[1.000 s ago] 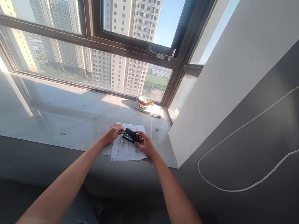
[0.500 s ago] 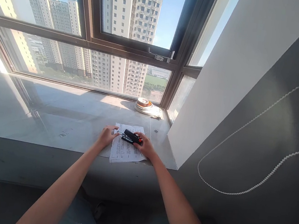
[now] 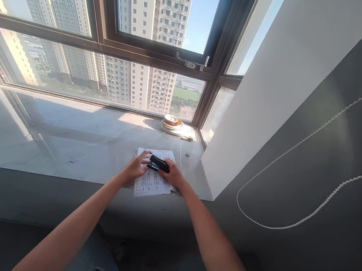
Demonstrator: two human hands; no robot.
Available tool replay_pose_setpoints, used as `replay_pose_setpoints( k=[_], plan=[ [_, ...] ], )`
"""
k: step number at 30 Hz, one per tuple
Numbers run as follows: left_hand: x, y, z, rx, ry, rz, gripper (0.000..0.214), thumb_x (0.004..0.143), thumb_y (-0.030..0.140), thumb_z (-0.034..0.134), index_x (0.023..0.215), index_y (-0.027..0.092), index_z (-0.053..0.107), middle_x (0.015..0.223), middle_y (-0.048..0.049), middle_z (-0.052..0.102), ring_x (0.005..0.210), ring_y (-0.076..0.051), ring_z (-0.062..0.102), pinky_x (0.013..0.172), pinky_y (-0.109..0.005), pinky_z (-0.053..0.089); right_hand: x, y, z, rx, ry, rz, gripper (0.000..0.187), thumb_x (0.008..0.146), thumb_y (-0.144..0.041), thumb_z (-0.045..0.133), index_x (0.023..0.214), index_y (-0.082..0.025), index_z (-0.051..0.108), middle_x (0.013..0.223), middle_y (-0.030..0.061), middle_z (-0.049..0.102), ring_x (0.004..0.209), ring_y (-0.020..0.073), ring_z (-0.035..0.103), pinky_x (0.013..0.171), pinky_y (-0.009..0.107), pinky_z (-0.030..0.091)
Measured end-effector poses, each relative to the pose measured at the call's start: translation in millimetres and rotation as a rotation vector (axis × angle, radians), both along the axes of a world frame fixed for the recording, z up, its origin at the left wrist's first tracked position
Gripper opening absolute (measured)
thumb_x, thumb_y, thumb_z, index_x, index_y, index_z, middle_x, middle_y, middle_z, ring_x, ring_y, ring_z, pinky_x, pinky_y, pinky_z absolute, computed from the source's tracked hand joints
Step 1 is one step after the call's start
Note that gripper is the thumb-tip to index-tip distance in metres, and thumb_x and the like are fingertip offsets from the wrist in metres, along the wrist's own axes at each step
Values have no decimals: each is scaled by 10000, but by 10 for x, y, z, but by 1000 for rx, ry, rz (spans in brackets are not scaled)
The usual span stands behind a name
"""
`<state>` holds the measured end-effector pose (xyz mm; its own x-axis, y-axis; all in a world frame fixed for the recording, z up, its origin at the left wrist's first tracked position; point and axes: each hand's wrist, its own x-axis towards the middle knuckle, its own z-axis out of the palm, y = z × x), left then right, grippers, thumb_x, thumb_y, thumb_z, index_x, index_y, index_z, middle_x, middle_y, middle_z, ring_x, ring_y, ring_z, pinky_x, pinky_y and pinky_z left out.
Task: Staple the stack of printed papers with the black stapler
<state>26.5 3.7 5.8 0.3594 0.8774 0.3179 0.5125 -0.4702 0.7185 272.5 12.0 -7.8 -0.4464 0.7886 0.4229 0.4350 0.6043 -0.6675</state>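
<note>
My right hand (image 3: 173, 173) is closed around the back end of a black stapler (image 3: 160, 164), which is tilted with its nose toward the left and its jaws parted. At that nose is my left hand (image 3: 135, 167), fingers curved and spread apart, the tips beside or touching its front end; I cannot tell which. Printed paper sheets (image 3: 151, 187) lie beneath both hands at the front edge of the ledge. A small dark strip (image 3: 187, 155), perhaps staples, rests right of the paper.
The pale window ledge (image 3: 104, 161) carries small dark bits (image 3: 74, 161) on the left. A stack of round white and orange items (image 3: 171, 124) stands near the window corner. A white bead cord (image 3: 275, 228) hangs along the right wall.
The silver rod that stuck out of the stapler's nose at my left fingers no longer shows. My left hand has come closer to the stapler and spread its fingers. The view has shifted slightly.
</note>
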Motion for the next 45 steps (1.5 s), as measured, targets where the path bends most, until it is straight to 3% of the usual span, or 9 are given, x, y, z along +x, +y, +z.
replay_pose_setpoints(
  k=[7, 16, 19, 22, 27, 30, 33, 36, 45],
  plan=[
    [-663, 71, -128, 34, 568, 425, 493, 1022, 397, 414, 1461, 208, 536, 1586, -167, 476, 1511, -399, 348, 1211, -711, 186, 39, -235, 173, -21, -198, -116, 205, 893, -325, 698, 1043, -218, 607, 1039, 41, 645, 896, 200, 593, 720, 277, 426],
    [-679, 23, -166, 26, 644, 456, 518, 1022, 411, 326, 1444, 219, 558, 1604, -150, 452, 1501, -383, 352, 1191, -692, 241, 695, -603, 186, -75, -195, -345, 233, 855, -375, 741, 1023, -228, 675, 1014, 53, 706, 906, 226, 648, 735, 299, 467],
    [-717, 40, -162, 11, 632, 449, 522, 1024, 431, 317, 1439, 238, 569, 1607, -129, 452, 1505, -379, 348, 1200, -675, 245, 851, -462, 190, -118, 30, -354, 393, 920, -573, 619, 1061, -219, 714, 1066, 86, 726, 918, 233, 669, 722, 305, 518],
    [-734, 40, -171, 14, 630, 448, 523, 1023, 437, 327, 1442, 238, 569, 1608, -130, 451, 1502, -379, 352, 1203, -675, 239, 960, -131, 253, -92, 272, -547, 558, 1008, -616, 364, 1091, -198, 724, 1101, 115, 743, 982, 250, 692, 782, 343, 566],
    [-656, -28, -130, 21, 623, 459, 498, 1027, 397, 344, 1425, 224, 586, 1606, -140, 448, 1498, -363, 359, 1209, -657, 258, 944, 482, 222, -110, -211, -499, 488, 989, -419, 481, 1396, -191, 627, 1521, 116, 562, 1418, 263, 509, 1185, 423, 406],
    [-844, -51, -61, 37, 664, 582, 498, 1018, 359, 369, 1429, 191, 595, 1648, -169, 370, 1531, -394, 282, 1201, -716, 211, 793, 658, 58, -193, -495, -410, 576, 1023, -375, 446, 1549, -139, 468, 1671, 141, 346, 1567, 258, 295, 1276, 432, 255],
    [-1354, -68, -22, 19, 741, 685, 543, 1001, 364, 388, 1490, 190, 547, 1661, -178, 342, 1554, -439, 194, 1161, -813, 103, 555, 737, -101, -171, -571, -387, 577, 1051, -322, 395, 1565, -62, 423, 1678, 203, 295, 1594, 292, 213, 1295, 464, 191],
    [-1881, -93, -47, -109, 683, 673, 588, 1010, 445, 349, 1517, 200, 519, 1642, -184, 379, 1535, -428, 262, 1162, -763, 225, 175, 818, -164, -103, -617, -357, 555, 1054, -291, 399, 1570, -88, 416, 1678, 208, 291, 1589, 322, 220, 1283, 516, 210],
    [-2212, -48, -104, 6, 296, 820, 515, 953, 313, 332, 1380, 155, 574, 1425, -181, 609, 1338, -365, 552, 1120, -521, 448, -1722, 1068, -74, -25, -565, -193, 562, 1082, -328, 339, 1581, -69, 344, 1690, 232, 241, 1596, 311, 179, 1280, 529, 185]
  ],
)
